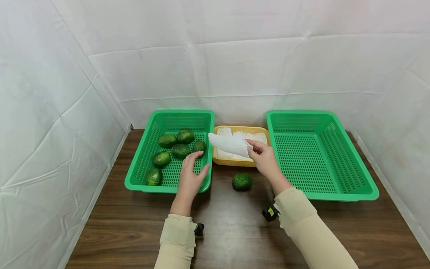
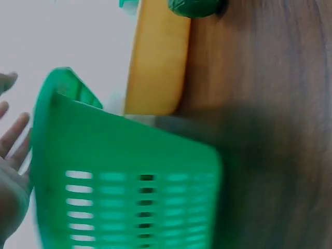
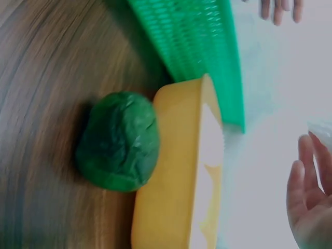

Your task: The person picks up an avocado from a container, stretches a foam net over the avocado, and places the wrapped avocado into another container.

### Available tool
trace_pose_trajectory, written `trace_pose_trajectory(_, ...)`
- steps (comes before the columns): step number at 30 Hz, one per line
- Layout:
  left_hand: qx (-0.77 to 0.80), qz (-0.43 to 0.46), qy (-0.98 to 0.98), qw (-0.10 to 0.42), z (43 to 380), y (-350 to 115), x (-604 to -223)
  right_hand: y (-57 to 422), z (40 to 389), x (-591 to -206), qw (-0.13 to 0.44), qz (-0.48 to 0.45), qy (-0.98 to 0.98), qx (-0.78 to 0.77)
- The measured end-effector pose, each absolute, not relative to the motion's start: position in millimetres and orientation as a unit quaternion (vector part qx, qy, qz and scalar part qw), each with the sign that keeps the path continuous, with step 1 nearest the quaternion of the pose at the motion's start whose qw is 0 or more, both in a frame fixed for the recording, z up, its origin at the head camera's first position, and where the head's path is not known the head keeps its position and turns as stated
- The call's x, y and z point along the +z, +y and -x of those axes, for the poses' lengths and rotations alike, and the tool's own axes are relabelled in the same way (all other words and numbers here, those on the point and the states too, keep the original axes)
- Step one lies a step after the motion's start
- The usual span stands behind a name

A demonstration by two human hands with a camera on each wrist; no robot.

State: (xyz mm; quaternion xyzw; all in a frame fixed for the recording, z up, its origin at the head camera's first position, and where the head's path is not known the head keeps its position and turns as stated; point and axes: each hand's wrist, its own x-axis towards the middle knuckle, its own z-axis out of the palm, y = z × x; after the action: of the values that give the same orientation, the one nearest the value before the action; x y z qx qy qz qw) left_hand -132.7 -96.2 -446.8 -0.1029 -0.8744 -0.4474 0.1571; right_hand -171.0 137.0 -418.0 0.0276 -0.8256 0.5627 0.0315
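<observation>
Between thumb and fingers, my right hand (image 1: 265,158) pinches one end of a white foam net sleeve (image 1: 231,145), lifted above a yellow tray (image 1: 231,163) of similar sleeves (image 1: 250,136). In the right wrist view only a sliver of that sleeve shows at the edge. My left hand (image 1: 190,175) hovers over the near right part of the left green basket (image 1: 151,188), fingers spread and holding nothing. Several dark green avocados (image 1: 181,151) lie in this basket. One more avocado (image 1: 242,182) rests on the table in front of the yellow tray.
A second green basket (image 1: 304,157) stands on the right, its slotted floor showing. White sheeting (image 1: 235,71) hangs behind and at both sides of the brown wooden table (image 1: 228,231). Small black devices (image 1: 270,213) are worn at both wrists.
</observation>
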Motion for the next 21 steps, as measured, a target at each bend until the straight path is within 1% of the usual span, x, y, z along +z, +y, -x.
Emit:
trace_pose_trajectory(5,-0.293,0.222,-0.896,0.249,133,-88,-429,134,164,-406,-0.035,-0.034,-0.821,0.569)
trace_pose_trajectory(7,-0.262,0.247,-0.893,0.272,133,-85,-424,133,161,-402,-0.067,-0.044,-0.824,0.561)
trace_pose_trajectory(10,-0.25,0.26,-0.883,0.301,133,-83,-421,132,159,-399,-0.113,-0.07,-0.825,0.549)
trace_pose_trajectory(13,-0.257,0.271,-0.875,0.307,131,-83,-419,131,157,-399,-0.149,-0.093,-0.813,0.555)
trace_pose_trajectory(16,-0.261,0.296,-0.871,0.293,128,-85,-417,128,158,-402,-0.173,-0.092,-0.801,0.566)
trace_pose_trajectory(18,-0.267,0.314,-0.866,0.284,126,-88,-414,127,160,-405,-0.168,-0.073,-0.804,0.566)
trace_pose_trajectory(21,-0.284,0.338,-0.852,0.282,122,-94,-408,130,163,-410,-0.138,-0.03,-0.818,0.557)
